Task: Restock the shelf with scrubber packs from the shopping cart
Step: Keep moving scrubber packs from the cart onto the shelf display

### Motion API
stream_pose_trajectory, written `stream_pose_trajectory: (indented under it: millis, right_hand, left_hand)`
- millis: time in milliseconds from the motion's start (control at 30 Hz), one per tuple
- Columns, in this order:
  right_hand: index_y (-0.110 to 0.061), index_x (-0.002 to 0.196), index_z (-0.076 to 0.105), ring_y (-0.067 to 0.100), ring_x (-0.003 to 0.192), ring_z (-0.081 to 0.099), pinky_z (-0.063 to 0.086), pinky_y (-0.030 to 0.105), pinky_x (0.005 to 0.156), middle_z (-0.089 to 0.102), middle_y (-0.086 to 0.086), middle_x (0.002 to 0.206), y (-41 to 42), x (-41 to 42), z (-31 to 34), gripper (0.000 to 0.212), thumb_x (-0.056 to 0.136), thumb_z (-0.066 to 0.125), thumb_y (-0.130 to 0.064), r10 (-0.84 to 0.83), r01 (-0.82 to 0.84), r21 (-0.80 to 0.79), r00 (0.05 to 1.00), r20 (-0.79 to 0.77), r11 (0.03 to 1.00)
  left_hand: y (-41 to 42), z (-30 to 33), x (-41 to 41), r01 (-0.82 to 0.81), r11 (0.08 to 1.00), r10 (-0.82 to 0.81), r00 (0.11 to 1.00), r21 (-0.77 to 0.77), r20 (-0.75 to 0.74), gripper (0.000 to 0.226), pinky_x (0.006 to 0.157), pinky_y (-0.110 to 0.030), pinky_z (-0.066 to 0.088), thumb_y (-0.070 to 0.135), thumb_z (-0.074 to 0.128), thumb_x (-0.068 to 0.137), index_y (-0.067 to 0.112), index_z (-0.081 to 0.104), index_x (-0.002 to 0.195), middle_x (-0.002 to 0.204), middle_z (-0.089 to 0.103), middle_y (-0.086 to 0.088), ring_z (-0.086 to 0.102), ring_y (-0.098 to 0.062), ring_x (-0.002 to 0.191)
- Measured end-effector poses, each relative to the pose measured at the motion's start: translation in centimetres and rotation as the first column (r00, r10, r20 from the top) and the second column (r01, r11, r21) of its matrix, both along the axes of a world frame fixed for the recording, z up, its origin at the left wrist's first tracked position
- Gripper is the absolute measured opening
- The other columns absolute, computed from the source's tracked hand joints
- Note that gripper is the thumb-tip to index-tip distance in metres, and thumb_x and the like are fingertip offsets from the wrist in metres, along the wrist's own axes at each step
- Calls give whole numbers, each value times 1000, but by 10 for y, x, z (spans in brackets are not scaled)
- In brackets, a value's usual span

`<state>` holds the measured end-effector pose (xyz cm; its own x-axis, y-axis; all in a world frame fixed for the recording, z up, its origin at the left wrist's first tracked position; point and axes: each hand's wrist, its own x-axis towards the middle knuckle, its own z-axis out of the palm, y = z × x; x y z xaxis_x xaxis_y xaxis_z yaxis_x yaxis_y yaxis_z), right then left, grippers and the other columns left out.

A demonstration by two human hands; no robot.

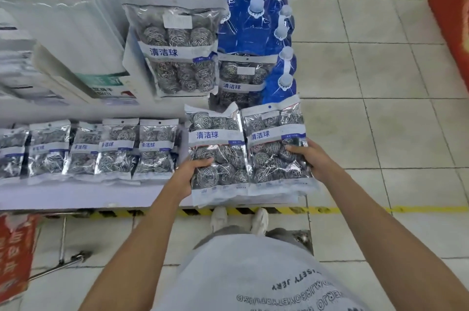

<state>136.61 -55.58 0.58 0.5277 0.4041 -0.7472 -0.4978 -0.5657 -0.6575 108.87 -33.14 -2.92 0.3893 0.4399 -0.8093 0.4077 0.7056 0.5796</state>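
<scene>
Two scrubber packs of steel wool balls are held side by side above the shelf's right end. My left hand (189,175) grips the left pack (215,138) at its lower left side. My right hand (308,155) grips the right pack (272,133) at its right edge; more packs seem stacked beneath it. A row of several scrubber packs (114,149) stands on the white shelf (76,195) to the left. Two more scrubber packs (177,49) hang or lean higher up behind. The shopping cart is only partly visible as a metal frame (62,257) at lower left.
Blue refill pouches with white caps (256,11) stand behind the held packs. White boxed goods (63,31) fill the upper shelf at left. A red banner (15,255) hangs at lower left, a red display (454,31) at right. Yellow-black tape (279,210) lines the tiled floor.
</scene>
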Motion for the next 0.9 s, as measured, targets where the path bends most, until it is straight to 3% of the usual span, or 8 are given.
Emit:
stream_pose_trajectory:
  millis: [67, 133, 200, 267, 400, 567, 733, 900]
  right_hand:
    - [-20, 128, 58, 9, 49, 50, 39, 25, 43, 67, -6, 66, 3, 6, -7, 53, 81, 84, -17, 14, -14, -31, 1000, -5, 999]
    - [-15, 136, 55, 14, 67, 58, 44, 30, 57, 70, 5, 91, 4, 10, -15, 66, 78, 87, -21, 21, -21, -48, 1000, -1, 999]
    - [-13, 138, 54, 17, 79, 61, 48, 33, 67, 70, 10, 110, 2, 11, -17, 68, 79, 87, -21, 7, -6, -60, 1000, 29, 998]
    - [-11, 131, 56, 16, 77, 61, 50, 33, 68, 70, 8, 103, 1, 9, -19, 55, 83, 83, -17, -2, 8, -94, 998, 63, 996]
    - [-12, 134, 51, 18, 84, 61, 50, 35, 65, 63, 4, 111, 3, 4, -26, 58, 84, 82, -11, -39, 52, -109, 992, 117, 993]
    - [-15, 138, 51, 27, 106, 65, 56, 43, 83, 57, 2, 124, 9, 4, -33, 66, 81, 85, -15, -24, 61, -159, 974, 225, 985]
    - [-18, 138, 48, 26, 106, 64, 55, 46, 92, 63, 4, 122, 7, -1, -28, 67, 82, 83, -30, 155, -60, -266, 923, 351, 962]
    - [-12, 139, 49, 32, 112, 59, 49, 41, 96, 56, 13, 127, 7, -6, -10, 62, 88, 77, -31, 446, -230, -418, 709, 546, 879]
  left_hand:
    - [-2, 7, 8, 13, 1000, -14, 998, -24, -55, 87, 87, -37, 52, 28, 95, 68, 12, 54, 142, 128, 66, -9, 62, -26, 114]
    - [0, 7, 13, 14, 999, -16, 997, -30, -71, 66, 75, -33, 53, 22, 87, 80, 6, 55, 136, 115, 67, -5, 62, -21, 100]
    - [3, 1, 15, 51, 999, -50, 995, 15, -81, 99, 101, -40, 52, 32, 94, 72, 12, 40, 152, 139, 58, -1, 57, -26, 123]
    - [9, -3, 15, 59, 991, -52, 997, 120, -62, 119, 117, -50, 37, 36, 96, 64, 20, 27, 160, 153, 45, 0, 48, -27, 137]
    - [10, -3, 22, 110, 970, -82, 987, 218, -135, 88, 114, -44, 39, 21, 88, 79, 21, 38, 151, 147, 50, 0, 51, -24, 129]
    - [14, -12, 28, 150, 954, -107, 979, 261, -174, 74, 104, -41, 47, 20, 89, 79, 24, 48, 141, 139, 58, -3, 59, -24, 121]
    - [14, -11, 25, 218, 917, -151, 965, 333, -214, 77, 112, -41, 40, 24, 86, 83, 20, 43, 147, 142, 52, -1, 49, -27, 135]
    - [6, 1, 21, 303, 851, -189, 939, 429, -289, 76, 111, -38, 36, 21, 77, 93, 13, 35, 155, 157, 43, -10, 43, -31, 142]
